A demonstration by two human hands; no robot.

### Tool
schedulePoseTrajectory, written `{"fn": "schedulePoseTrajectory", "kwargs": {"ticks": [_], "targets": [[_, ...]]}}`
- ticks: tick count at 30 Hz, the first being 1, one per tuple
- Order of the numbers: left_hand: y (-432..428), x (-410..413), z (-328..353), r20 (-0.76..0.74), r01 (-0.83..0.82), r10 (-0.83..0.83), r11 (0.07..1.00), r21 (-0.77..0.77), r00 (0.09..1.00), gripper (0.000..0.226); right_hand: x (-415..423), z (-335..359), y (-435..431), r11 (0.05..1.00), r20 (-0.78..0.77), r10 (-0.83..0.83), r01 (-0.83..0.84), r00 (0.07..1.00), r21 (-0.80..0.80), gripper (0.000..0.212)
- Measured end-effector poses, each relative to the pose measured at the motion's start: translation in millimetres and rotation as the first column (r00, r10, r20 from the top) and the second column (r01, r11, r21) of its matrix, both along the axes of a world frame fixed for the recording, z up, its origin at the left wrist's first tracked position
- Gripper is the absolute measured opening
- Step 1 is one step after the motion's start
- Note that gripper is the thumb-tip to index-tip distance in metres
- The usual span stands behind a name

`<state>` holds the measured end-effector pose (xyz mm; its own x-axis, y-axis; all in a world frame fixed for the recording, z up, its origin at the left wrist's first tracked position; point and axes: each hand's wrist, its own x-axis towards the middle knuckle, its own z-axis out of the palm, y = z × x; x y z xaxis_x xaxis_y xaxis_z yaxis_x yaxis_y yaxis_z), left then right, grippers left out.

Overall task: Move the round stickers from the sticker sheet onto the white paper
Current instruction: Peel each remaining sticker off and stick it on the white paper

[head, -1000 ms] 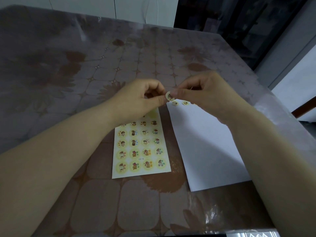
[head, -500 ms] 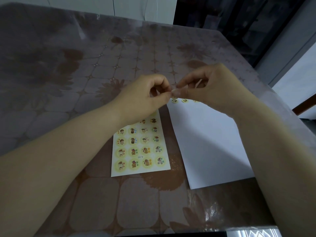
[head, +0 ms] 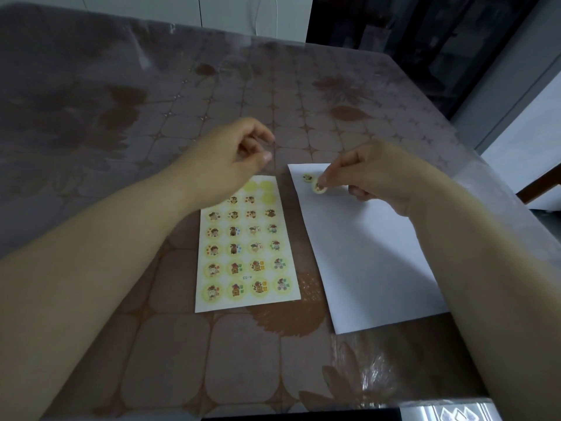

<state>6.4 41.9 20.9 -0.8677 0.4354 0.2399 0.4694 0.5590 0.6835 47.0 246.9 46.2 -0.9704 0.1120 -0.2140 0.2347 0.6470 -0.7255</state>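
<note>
1. Table point(head: 121, 147): covered with a brown patterned cloth under a clear glossy film; it carries both sheets of paper.
2. White paper point(head: 373, 262): lies flat on the right half of the table, just beside the sticker sheet and not touching it, with its long edges slanting slightly.
3. Sticker sheet point(head: 247, 303): lies flat to the left of the white paper. Rows of round cartoon stickers fill most of it; three plain yellow circles point(head: 267, 186) show at its far end.
4. Left hand point(head: 230, 159): hovers over the far end of the sticker sheet, fingers curled toward the palm and thumb forward, with nothing seen between them.
5. Right hand point(head: 373, 174): hangs over the far left corner of the white paper, thumb and forefinger pinching a round sticker point(head: 318, 187) by its edge. Whether this sticker touches the paper cannot be told.
6. Placed sticker point(head: 307, 177): lies flat on the white paper near its far left corner, just beside the pinched one.
</note>
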Motion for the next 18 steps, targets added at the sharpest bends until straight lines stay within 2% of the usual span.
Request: {"fn": "schedulePoseTrajectory", "kwargs": {"ticks": [13, 18], "targets": [[-24, -10, 4, -0.072, -0.022, -0.001, 0.948, -0.316, 0.997, 0.014, -1, -8, -7, 0.997, -0.002, -0.063, 0.063, 0.998, 0.052, 0.009], [-24, -11, 2, -0.093, -0.038, 0.006, 0.938, -0.345, 0.996, 0.013, -3, -9, -7, 0.997, 0.008, -0.068, 0.067, 0.998, 0.045, 0.009]]}}
